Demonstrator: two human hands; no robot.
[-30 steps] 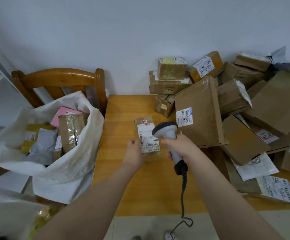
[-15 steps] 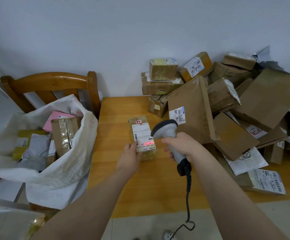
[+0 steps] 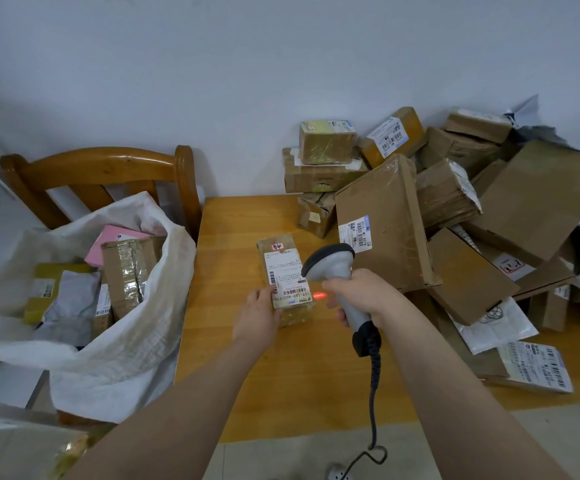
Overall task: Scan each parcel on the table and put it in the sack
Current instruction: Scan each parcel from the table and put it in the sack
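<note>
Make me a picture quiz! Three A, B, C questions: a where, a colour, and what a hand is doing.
1. Where is the sack? A left of the table; B on the wall; C on a shelf.
2. What colour is the flat parcel in the sack? A green; B black; C pink.
3. What is the right hand doing? A lying flat; B gripping the scanner; C pointing up.
Answers: A, it slumps by the chair; C, pink shows at the sack's mouth; B, it wraps the handle.
</note>
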